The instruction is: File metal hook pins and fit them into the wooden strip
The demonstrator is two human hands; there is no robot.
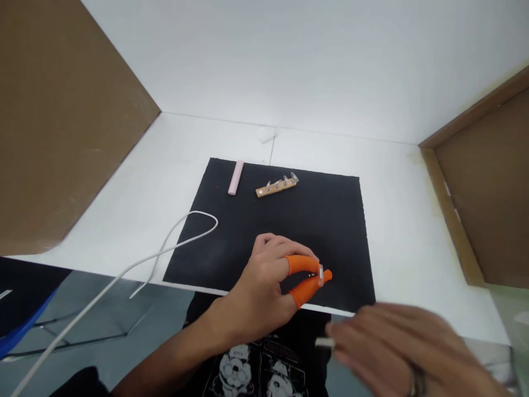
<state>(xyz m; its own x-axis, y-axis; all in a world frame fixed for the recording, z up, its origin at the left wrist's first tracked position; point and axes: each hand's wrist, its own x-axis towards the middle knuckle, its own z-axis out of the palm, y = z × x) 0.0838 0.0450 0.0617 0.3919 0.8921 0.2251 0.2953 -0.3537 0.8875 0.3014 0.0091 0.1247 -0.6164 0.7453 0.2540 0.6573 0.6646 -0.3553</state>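
Note:
Orange finger covers sit on the thumb and index finger of my left hand (268, 278), which pinches a small clear piece (320, 274) above the lower right of the black mat (231, 237). My right hand (397, 347), blurred, is at the lower right beyond the mat's front edge. A short pale strip (325, 342) sticks out from its closed fingertips. Farther back on the mat lie a pink stick (236, 177) and a small tan strip (276, 187) with several clear pieces standing on it.
A white cable (152, 255) loops over the mat's left edge and runs off the table to the lower left. Brown panels stand at the left (74, 121) and right (487, 171). A white wall (289, 66) rises behind the white table (140, 182).

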